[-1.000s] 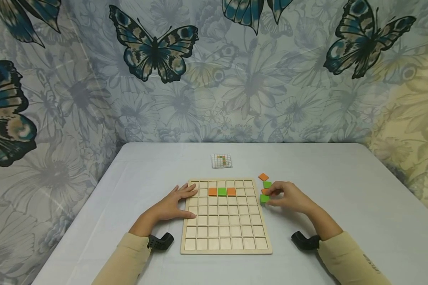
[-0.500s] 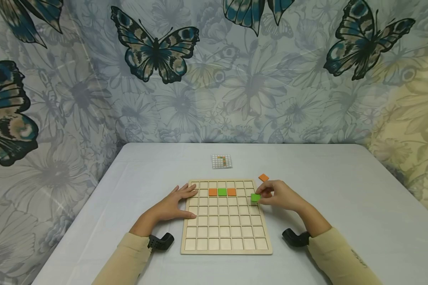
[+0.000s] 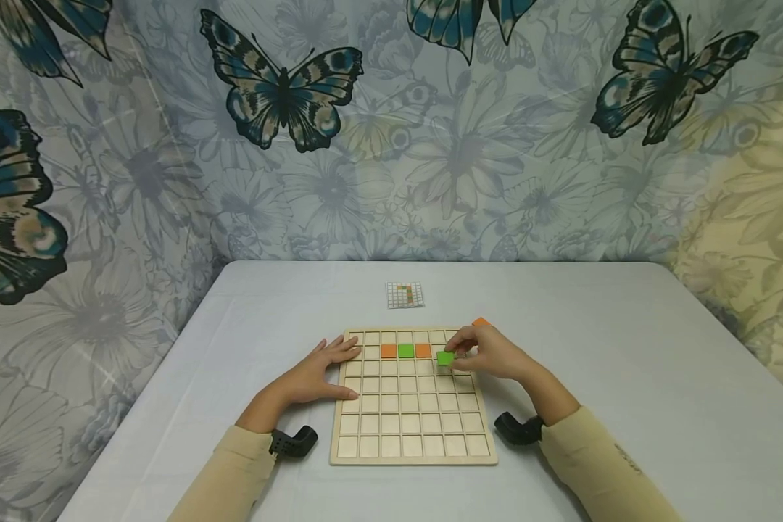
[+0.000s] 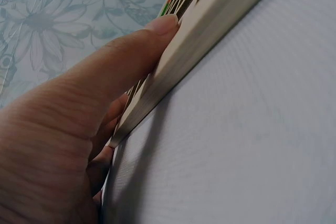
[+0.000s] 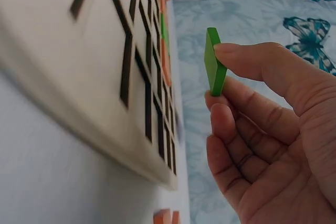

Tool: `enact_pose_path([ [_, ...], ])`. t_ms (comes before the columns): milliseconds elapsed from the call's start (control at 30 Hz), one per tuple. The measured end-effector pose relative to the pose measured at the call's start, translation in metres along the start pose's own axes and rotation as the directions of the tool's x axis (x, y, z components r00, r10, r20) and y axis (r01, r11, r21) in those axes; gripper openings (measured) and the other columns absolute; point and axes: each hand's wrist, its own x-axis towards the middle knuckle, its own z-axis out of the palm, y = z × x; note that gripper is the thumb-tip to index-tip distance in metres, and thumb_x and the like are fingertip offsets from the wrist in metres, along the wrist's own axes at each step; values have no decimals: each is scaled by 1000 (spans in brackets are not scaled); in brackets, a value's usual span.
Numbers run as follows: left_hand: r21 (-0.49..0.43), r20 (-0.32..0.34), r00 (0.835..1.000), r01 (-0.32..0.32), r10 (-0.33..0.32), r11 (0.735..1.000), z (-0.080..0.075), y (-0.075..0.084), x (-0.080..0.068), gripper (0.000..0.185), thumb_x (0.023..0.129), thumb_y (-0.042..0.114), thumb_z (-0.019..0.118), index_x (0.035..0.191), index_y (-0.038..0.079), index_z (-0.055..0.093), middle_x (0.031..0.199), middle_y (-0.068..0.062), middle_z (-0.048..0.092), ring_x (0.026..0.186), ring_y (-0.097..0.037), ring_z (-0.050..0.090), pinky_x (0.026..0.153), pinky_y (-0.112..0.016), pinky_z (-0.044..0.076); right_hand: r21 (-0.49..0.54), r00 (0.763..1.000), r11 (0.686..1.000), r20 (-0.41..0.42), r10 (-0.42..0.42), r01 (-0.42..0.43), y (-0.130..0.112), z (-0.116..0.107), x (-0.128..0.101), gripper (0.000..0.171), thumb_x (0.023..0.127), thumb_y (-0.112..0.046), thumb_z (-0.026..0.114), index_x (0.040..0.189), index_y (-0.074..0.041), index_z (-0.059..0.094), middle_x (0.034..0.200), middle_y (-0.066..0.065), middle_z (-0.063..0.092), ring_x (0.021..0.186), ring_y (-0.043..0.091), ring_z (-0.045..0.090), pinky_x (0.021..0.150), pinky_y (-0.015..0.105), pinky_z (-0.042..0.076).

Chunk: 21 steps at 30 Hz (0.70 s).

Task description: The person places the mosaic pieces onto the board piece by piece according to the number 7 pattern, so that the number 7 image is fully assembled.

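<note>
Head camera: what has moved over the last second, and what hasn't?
The right hand lifted a green square tile from the loose tiles beside the wooden grid board and carried it leftward over the board, next to the orange-green-orange row. The left hand stayed flat on the board's left edge; the row is unchanged.

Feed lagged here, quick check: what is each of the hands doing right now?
Left hand: open, fingers flat against the left edge of the wooden grid board.
Right hand: pinching a green tile above the board.
</note>
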Motion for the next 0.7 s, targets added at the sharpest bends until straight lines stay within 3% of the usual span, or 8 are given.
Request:
enact_pose_path([
  [467,5,-14,1000,5,-5,1000,1,-1,1,85,69,49,74,139,14,40,151,-3,25,141,-28,10,115,-48,0,56,1000,998,17,-9,8,-3,12,19,23,76,-14,73,95,-2,66,96,9,66,79,13,57,71,29,51],
  [700,-4,-5,1000,13,-13,1000,1,-1,1,85,70,49,74,139,13,40,151,-3,24,142,-27,9,115,-48,-1,33,999,999,9,-34,34,-7,19,25,21,78,-15,72,95,-5,67,94,7,67,80,12,61,71,27,53],
])
